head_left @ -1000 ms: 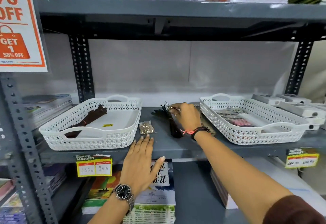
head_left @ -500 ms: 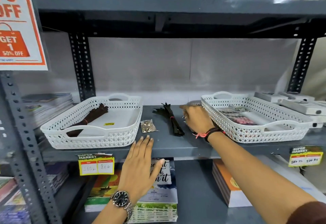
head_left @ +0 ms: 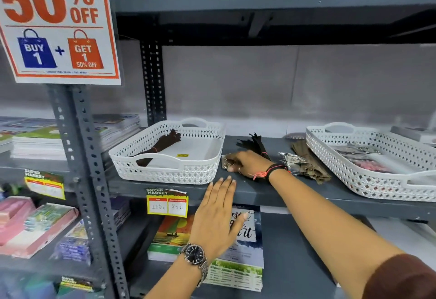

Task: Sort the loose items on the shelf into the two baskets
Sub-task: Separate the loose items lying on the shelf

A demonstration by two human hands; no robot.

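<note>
Two white lattice baskets stand on the grey shelf (head_left: 271, 195). The left basket (head_left: 165, 171) holds a brown zipper bundle (head_left: 160, 146). The right basket (head_left: 368, 180) holds pink and dark packets. Between them lie a black zipper bundle (head_left: 253, 142), a silvery packet (head_left: 291, 159), an olive zipper bundle (head_left: 309, 164) and a small clear packet of beads (head_left: 227, 158). My right hand (head_left: 247, 163) rests on the bead packet, fingers curled around it. My left hand (head_left: 218, 214), with a wristwatch, lies flat and open against the shelf's front edge.
A price tag (head_left: 167, 202) hangs on the shelf edge below the left basket. Stacked books (head_left: 35, 143) fill the neighbouring bay on the left. Notebooks (head_left: 236, 251) lie on the lower shelf. A 50% off sign (head_left: 59, 25) hangs at upper left. White boxes sit at far right.
My right hand has moved left from beside the right basket, over the black bundle, onto the bead packet. My head has turned left. My left hand has stayed on the shelf edge.
</note>
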